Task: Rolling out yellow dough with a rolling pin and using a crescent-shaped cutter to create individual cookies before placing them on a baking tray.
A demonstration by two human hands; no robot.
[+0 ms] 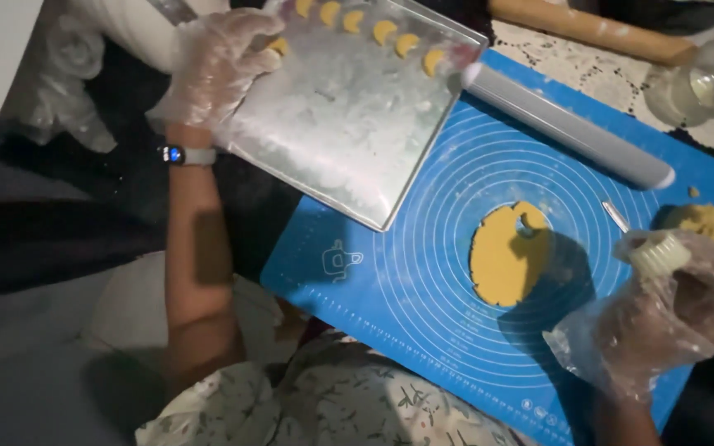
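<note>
Gloved hands work apart: the left hand (223, 62) grips the corner of a square metal baking tray (349, 124), tilted over the blue baking mat (423, 272), a row of yellow dough pieces (384, 31) along its far edge. The right hand (679, 318) holds a small white fluted cookie cutter (659, 253) near the flat dough sheet (507, 256).

Shiny greased metal baking tray (349, 140), matt blue silicone mat (423, 272), smooth yellow dough (506, 256), crinkled clear plastic gloves, wooden rolling pin (592, 29), lace cloth (597, 78)
</note>
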